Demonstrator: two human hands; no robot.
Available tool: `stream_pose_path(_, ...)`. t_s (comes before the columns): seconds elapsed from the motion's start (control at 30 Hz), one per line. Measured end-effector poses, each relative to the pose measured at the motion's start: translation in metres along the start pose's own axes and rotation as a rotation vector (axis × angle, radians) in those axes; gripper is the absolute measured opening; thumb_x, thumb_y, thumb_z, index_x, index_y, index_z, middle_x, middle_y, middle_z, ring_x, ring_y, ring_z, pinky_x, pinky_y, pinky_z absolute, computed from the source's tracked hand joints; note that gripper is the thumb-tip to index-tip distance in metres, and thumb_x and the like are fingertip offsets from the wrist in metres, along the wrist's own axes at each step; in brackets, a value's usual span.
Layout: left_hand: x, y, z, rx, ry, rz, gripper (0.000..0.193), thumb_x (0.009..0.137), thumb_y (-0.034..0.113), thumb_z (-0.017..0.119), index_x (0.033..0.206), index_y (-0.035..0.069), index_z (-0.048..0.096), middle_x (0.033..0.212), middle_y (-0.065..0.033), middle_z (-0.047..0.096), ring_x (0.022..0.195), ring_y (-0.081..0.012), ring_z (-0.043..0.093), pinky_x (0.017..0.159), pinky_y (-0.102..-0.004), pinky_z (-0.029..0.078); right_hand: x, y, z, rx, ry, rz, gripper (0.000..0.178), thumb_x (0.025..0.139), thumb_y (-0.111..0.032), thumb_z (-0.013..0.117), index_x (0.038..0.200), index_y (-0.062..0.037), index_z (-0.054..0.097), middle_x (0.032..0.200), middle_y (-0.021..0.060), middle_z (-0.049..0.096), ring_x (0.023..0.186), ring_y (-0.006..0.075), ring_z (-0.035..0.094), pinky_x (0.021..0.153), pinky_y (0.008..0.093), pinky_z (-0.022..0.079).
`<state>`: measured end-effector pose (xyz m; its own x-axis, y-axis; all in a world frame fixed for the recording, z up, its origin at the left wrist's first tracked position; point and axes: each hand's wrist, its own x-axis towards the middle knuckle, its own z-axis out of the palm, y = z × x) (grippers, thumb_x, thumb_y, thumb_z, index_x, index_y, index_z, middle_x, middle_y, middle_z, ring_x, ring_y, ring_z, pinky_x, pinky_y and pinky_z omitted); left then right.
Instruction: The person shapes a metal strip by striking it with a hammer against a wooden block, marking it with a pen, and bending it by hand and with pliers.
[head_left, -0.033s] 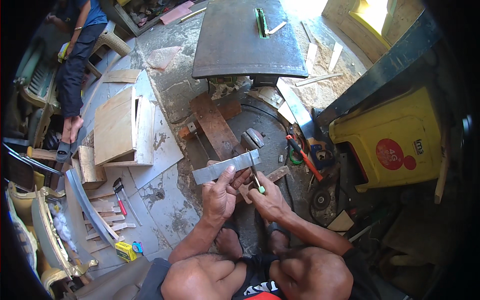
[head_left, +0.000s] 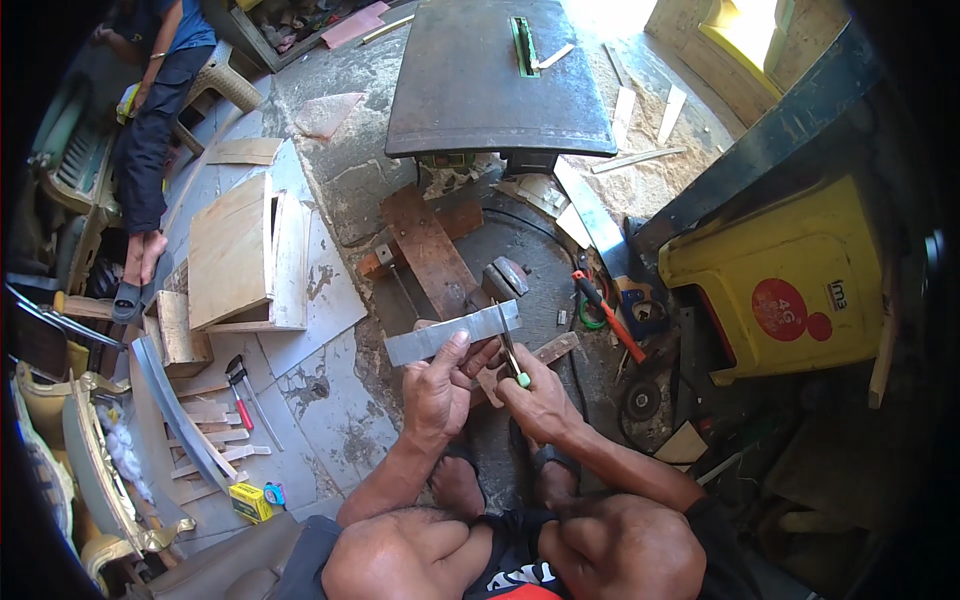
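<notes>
Between the thumb and fingers of my left hand [head_left: 438,388] is a flat grey strip [head_left: 430,343] that looks like sheet metal, tilted up toward the right. My right hand [head_left: 538,398] is closed round scissors [head_left: 509,345] with dark blades and a pale green handle end. Their blades reach up across the strip near its right end. Whether they have cut into it, I cannot tell. Below and beyond my hands, a rusty brown plank [head_left: 430,250] rests on the floor with a clamp-like metal piece beside it.
A dark saw table [head_left: 480,110] stands ahead. On the right are a yellow plastic stool [head_left: 780,280], a red-handled tool [head_left: 612,318] and a cutting disc [head_left: 641,400]. Left lie a wooden box [head_left: 235,255], a hacksaw [head_left: 241,392] and wood strips [head_left: 215,437]. Another person [head_left: 150,150] sits far left.
</notes>
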<state>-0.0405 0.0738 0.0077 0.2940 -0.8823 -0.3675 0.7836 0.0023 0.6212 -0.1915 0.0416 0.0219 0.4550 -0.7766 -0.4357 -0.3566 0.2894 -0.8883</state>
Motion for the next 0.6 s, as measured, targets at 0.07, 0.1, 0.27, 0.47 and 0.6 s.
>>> stream_pose_path(0.07,0.007,0.007,-0.005,-0.006,0.009,-0.017,0.016,0.097,0.002,0.057,0.111,0.005,0.05,0.112,-0.0156,0.064,0.105,-0.0301,0.068,0.094,-0.0431,0.059,0.0,0.004,-0.004,-0.005,-0.036,0.004,0.034,0.083,-0.014,0.053,0.115,-0.0037,0.058,0.09,0.008,0.06,0.083,0.0179,0.058,0.076,0.0326,0.048)
stream_pose_path(0.1,0.009,0.012,-0.007,0.008,0.018,-0.008,0.015,0.097,0.002,0.058,0.11,0.004,0.051,0.111,-0.0151,0.064,0.105,-0.0298,0.068,0.094,-0.043,0.059,-0.001,0.007,-0.005,0.039,-0.037,0.037,0.035,0.082,-0.013,0.054,0.115,-0.0035,0.058,0.09,0.0067,0.059,0.084,0.0167,0.057,0.076,0.0316,0.047)
stream_pose_path(0.27,0.008,0.022,-0.006,0.045,0.031,0.024,0.015,0.095,0.002,0.06,0.11,0.001,0.056,0.106,-0.0128,0.065,0.102,-0.028,0.068,0.09,-0.0427,0.06,-0.008,0.024,-0.018,0.369,0.047,0.083,0.02,0.094,-0.016,0.056,0.11,-0.0032,0.059,0.077,0.001,0.057,0.064,0.0094,0.056,0.058,0.0256,0.045)
stream_pose_path(0.47,0.004,0.019,-0.001,0.037,-0.037,-0.051,0.02,0.094,0.001,0.06,0.111,0.005,0.051,0.106,-0.0137,0.065,0.101,-0.0283,0.068,0.09,-0.043,0.06,0.001,0.01,-0.026,0.453,0.096,-0.005,0.022,0.098,-0.023,0.059,0.107,-0.0031,0.054,0.072,0.0025,0.057,0.055,0.0114,0.056,0.051,0.0264,0.046)
stream_pose_path(0.6,0.004,0.018,-0.003,0.057,-0.077,-0.059,0.02,0.094,0.0,0.06,0.111,0.005,0.05,0.107,-0.0139,0.065,0.102,-0.0286,0.069,0.089,-0.0437,0.06,-0.004,0.012,-0.027,0.448,0.063,0.022,0.025,0.098,-0.025,0.059,0.108,-0.0029,0.055,0.073,0.0019,0.056,0.057,0.0113,0.057,0.053,0.0261,0.046)
